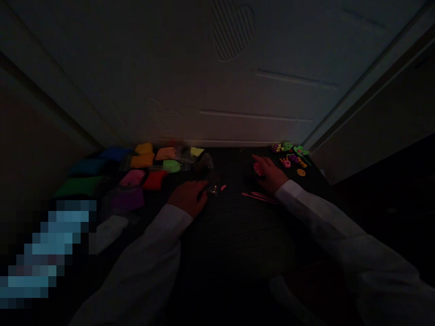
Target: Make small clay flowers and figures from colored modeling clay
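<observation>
The scene is very dim. My left hand (188, 197) rests low over the dark table with its fingers curled at the edge of a small clear plastic bag (213, 190), whose shine shows beside the fingertips. Just right of that lies a small pink clay bit (223, 187). Between the thumb and fingers of my right hand (272, 175) is a pink clay piece (258, 169) with a scalloped edge; the index finger stretches out above it. Two thin pink modelling tools (260, 197) lie just below the right hand, near the cuff.
Several bags of coloured clay, among them a red bag (155, 180) and a purple bag (126, 198), crowd the left side. Small finished clay figures, including a green flower (301, 151) and a yellow disc (301, 172), lie at the back right. A white panel (238, 99) rises behind the table.
</observation>
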`<move>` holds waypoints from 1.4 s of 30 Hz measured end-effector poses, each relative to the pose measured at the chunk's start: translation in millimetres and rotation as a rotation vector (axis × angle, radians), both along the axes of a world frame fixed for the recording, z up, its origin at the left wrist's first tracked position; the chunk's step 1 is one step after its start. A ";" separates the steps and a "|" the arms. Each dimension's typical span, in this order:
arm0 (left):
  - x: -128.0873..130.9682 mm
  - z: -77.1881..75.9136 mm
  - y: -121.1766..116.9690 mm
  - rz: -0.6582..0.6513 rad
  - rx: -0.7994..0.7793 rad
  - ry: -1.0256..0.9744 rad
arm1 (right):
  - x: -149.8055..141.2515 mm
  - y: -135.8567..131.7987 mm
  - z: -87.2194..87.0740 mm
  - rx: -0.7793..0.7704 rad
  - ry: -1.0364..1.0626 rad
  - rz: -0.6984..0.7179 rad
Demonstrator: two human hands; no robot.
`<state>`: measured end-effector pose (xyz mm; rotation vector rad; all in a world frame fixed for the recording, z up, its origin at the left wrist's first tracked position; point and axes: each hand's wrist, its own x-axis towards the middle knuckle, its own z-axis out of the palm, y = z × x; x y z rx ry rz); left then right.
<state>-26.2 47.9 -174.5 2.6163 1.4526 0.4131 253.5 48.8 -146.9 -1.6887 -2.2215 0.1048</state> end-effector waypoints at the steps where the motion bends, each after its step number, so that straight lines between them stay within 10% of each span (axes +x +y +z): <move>1: -0.1 -0.1 0.1 -0.002 0.001 -0.003 | -0.4 0.4 0.1 -0.003 -0.006 0.004; 31: -0.7 -1.0 1.6 0.025 0.000 0.003 | 22.0 -1.9 -14.6 0.182 0.282 0.022; 42: -0.6 -5.4 2.5 0.017 -0.009 -0.022 | 105.4 -24.4 -20.1 0.392 0.164 -0.401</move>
